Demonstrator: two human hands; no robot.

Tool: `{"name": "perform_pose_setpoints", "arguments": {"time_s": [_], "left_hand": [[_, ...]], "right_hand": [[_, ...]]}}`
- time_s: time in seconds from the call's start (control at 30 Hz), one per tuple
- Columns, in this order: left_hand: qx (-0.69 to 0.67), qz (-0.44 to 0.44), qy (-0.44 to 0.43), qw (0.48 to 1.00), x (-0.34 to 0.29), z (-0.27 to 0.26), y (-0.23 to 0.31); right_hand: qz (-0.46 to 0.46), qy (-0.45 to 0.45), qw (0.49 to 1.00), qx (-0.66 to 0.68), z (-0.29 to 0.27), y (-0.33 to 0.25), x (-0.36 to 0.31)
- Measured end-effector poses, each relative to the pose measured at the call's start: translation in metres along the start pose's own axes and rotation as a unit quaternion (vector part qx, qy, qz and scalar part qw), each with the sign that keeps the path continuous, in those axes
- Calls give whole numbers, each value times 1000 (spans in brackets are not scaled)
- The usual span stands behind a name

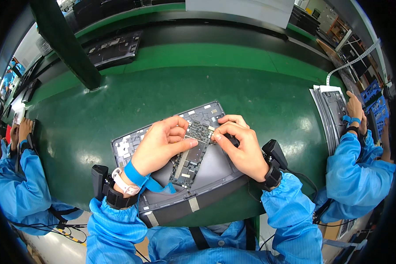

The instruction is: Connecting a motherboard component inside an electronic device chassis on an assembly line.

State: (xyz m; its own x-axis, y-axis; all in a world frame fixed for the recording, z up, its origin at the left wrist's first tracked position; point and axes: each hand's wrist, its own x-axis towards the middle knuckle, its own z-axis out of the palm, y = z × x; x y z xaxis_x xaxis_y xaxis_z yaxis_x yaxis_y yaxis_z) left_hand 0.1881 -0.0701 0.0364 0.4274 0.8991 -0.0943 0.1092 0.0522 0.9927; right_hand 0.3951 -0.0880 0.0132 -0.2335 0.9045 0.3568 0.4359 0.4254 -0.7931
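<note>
A long dark circuit board (190, 159) is held at a slant above a grey laptop casing (215, 169). My left hand (163, 143) grips the board's upper left edge between thumb and fingers. At the board's upper right corner, beside a small pale connector, the fingertips of my right hand (240, 143) are pinched together on its edge. The casing lies tilted on the green table, its upper left part covered with small fittings and labels. A blue wrist strap (136, 174) circles my left wrist, its loose end hanging near the board's lower end.
A co-worker's hands (354, 110) are at a stack of laptop parts (332, 110) on the right. Another co-worker's hands (25, 131) show at the left. A green post (68, 48) rises at the back left, near another laptop casing (114, 48) on the far ledge.
</note>
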Motion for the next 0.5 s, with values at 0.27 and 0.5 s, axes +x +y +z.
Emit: {"name": "perform_pose_setpoints", "arguments": {"time_s": [0.27, 0.5], "left_hand": [[3, -2, -2, 1000, 0, 2, 1], [-4, -2, -1, 1000, -2, 3, 3]], "right_hand": [[10, 12, 1000, -3, 1, 1, -1], [10, 22, 1000, -6, 1, -1, -1]]}}
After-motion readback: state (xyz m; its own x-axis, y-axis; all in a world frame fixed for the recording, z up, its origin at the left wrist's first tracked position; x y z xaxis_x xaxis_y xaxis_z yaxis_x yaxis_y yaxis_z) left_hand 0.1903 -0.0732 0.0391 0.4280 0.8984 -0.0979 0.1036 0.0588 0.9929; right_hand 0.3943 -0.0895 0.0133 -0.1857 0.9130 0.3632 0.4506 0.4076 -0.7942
